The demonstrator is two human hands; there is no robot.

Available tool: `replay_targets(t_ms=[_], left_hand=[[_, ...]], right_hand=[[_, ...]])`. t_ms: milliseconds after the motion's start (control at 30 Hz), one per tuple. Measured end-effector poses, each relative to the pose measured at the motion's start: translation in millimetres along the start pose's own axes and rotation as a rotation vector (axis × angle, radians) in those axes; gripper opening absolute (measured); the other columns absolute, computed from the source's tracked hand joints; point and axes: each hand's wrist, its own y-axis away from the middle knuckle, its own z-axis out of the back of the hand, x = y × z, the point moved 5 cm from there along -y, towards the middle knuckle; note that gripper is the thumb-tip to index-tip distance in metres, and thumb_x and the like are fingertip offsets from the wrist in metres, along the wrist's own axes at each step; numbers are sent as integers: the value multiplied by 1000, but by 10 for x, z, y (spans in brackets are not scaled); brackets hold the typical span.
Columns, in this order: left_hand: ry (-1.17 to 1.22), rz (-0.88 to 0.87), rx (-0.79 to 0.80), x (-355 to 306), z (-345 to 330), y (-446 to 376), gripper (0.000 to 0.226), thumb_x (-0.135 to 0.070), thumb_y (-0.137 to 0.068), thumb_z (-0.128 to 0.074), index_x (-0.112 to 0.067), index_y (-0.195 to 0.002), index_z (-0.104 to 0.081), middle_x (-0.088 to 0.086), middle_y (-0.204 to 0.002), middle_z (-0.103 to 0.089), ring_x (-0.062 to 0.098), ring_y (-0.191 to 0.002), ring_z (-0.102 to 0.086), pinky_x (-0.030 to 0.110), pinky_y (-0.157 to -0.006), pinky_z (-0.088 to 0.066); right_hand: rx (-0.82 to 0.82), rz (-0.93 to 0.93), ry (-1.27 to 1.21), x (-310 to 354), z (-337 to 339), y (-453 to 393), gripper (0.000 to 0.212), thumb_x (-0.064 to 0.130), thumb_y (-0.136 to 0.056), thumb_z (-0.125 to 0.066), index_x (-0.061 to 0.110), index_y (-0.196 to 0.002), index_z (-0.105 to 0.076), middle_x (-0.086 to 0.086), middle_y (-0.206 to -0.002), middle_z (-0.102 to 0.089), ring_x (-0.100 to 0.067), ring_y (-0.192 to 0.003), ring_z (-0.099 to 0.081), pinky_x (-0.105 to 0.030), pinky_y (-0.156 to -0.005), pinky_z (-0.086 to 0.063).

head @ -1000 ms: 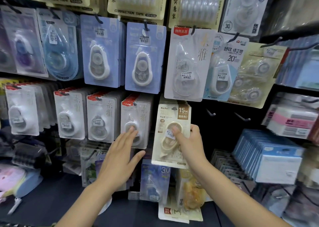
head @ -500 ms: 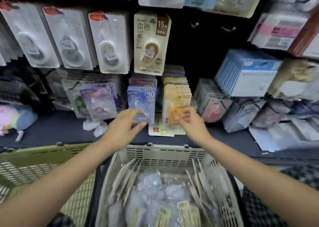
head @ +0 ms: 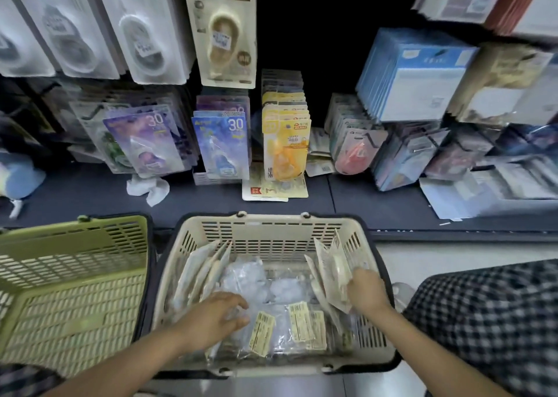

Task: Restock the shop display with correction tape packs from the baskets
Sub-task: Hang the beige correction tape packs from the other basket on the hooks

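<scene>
A beige basket (head: 271, 226) in front of me holds correction tape packs: clear-wrapped bundles with barcode labels (head: 299, 321) on the bottom, beige carded packs leaning on its left wall (head: 205, 270) and right wall (head: 330, 264). My left hand (head: 214, 315) reaches into the basket, its bent fingers lying on the clear bundles. My right hand (head: 367, 291) grips the beige packs at the right wall. On the display above, a beige pack (head: 225, 31) hangs beside white packs (head: 145, 28).
A green basket (head: 72, 227) stands to the left of the beige one. On the dark shelf (head: 377, 203) stand rows of blue "30" packs (head: 223, 143), yellow packs (head: 285, 143), purple packs (head: 145, 143) and blue boxes (head: 422, 85). A checked cloth (head: 489, 321) lies at right.
My view dropped from the hanging packs to the baskets. Both hands came down from the display into the beige basket; the right hand now grips beige packs there.
</scene>
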Motion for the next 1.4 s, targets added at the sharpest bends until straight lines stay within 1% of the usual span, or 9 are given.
replay_targets(t_ms=[167,300,467,700,800,900,1100,1267,1400], left_hand=[[214,-54,-203,-281,304,-68,32,-41,-96,-51,-31,-127,-51,-16,-132,-51,2,-122,-48,19,-101,-36],[861,25,-286,-506,477,-118,50,-41,-83,-64,-32,-128,-45,-12,-123,-59,10,-121,-54,25,-96,-45],[1515,88,-187,-533,300,-131,39,-21,-79,-68,-16,-117,-60,11,-110,-73,29,-98,-70,39,-74,-58],[1525,224,-309,-229,218,-61,48,-14,-74,-70,-13,-121,-60,12,-107,-73,33,-96,-71,48,-80,-54],[1519,235,-290,-202,192,-38,45,-15,-75,-69,-11,-119,-60,13,-106,-73,34,-97,-70,51,-87,-52],[1515,226,-272,-216,200,-35,43,-19,-74,-69,-13,-116,-62,13,-107,-73,33,-98,-69,52,-89,-50],[1549,175,-236,-256,231,-58,45,-29,-79,-65,-14,-122,-60,12,-112,-72,31,-100,-70,49,-84,-52],[1560,150,-199,-270,271,-132,53,-45,-85,-55,-20,-132,-55,11,-122,-68,31,-108,-67,45,-78,-57],[1586,129,-149,-297,264,-184,59,-55,-85,-47,-24,-135,-53,11,-129,-64,31,-116,-62,47,-86,-54]], right_hand=[[-106,89,-425,35,578,53,17,3,-89,-46,-6,-89,-60,-22,-89,-64,-40,-89,-60,-40,-73,-49],[155,106,-1107,394,555,393,14,8,-96,-49,1,-93,-61,-15,-96,-68,-26,-87,-67,-33,-71,-59],[427,215,-1216,885,25,738,10,13,-95,-53,8,-91,-60,-7,-98,-70,-21,-90,-70,-32,-78,-59],[-83,163,-769,487,-204,197,15,25,-94,-55,15,-104,-61,5,-104,-64,-16,-104,-60,-23,-84,-46],[22,-13,-564,237,-480,-37,46,40,-94,-52,8,-128,-50,-8,-119,-60,-23,-107,-60,-30,-85,-50],[165,-39,-464,161,-708,-85,39,47,-97,-40,11,-97,-55,2,-77,-59,-10,-60,-57,-21,-53,-48],[-101,-19,-28,24,-111,-96,18,5,-92,-44,5,-93,-62,-10,-93,-67,-26,-84,-64,-28,-63,-44],[-226,77,-84,224,693,115,19,3,-91,-41,4,-99,-58,-18,-96,-65,-35,-88,-61,-31,-62,-37],[-127,283,-770,642,780,568,25,16,-101,-39,13,-83,-56,-3,-78,-61,-8,-69,-58,-18,-57,-43]])
